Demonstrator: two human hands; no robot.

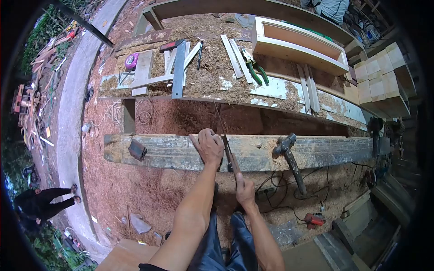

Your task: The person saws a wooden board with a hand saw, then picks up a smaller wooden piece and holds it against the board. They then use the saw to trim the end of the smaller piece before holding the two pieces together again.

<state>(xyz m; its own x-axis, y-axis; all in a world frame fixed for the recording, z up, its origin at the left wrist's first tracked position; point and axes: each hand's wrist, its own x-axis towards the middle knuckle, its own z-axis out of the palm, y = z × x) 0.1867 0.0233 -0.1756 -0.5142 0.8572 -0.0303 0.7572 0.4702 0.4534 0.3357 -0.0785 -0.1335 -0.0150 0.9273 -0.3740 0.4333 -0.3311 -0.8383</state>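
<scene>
My right hand (245, 192) is closed around the handle of a handsaw (228, 150), with its thumb along the grip. The narrow blade points away from me, crossing the worn wooden beam (176, 151) and reaching past its far edge. Just left of the blade, my left hand (210, 147) presses down at the beam's far edge, fingers bent. Whatever lies beneath those fingers is hidden. To the right on the beam rests a hammer (290, 161), its handle hanging over the near edge. A small dark block (137, 149) sits near the beam's left end.
Beyond a gap stands a shavings-covered bench (203, 86) with a try square (179, 67), tape measure (131, 60), green-handled pliers (255, 70), wood strips and a wooden frame (300, 47). Stacked blocks (379, 74) stand right. Cables and a red tool (314, 220) lie below. A person (45, 202) stands left.
</scene>
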